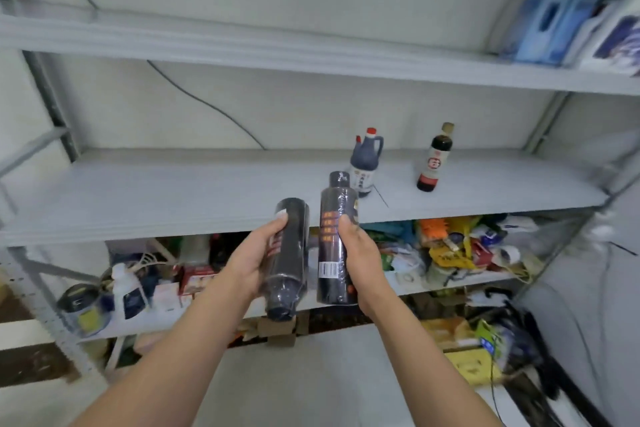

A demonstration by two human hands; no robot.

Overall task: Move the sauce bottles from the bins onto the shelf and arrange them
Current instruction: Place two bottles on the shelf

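- Grey middle shelf (156, 191): long flat board, pale wall behind, w/ a thin dark cable (207, 104) running down the wall to its back edge.
- Upper shelf (242, 48) sat above it; blue-and-white packs (554, 21) were at its right end, blurred.
- Two bottles stood upright on the middle shelf, right of centre and apart: handled jug bottle (363, 163) w/ red cap, and a slim bottle (434, 159) w/ tan cap to its right.
- Left hand (254, 258) gripped a dark wrapped bottle (289, 253) round its body, narrow end down, in front of the shelf edge.
- Right hand (360, 260) gripped a second dark bottle (337, 239), cap up, barcode label facing the camera; its cap overlapped the jug bottle in view.
- The two held bottles were side by side, just apart.
- Lower shelf (467, 282) was crowded: clear tub (83, 308) and white bottle (126, 288) at left, coloured packets (450, 246) at right.
- Floor level at right: yellow box (471, 367) and dark cords, blurred.
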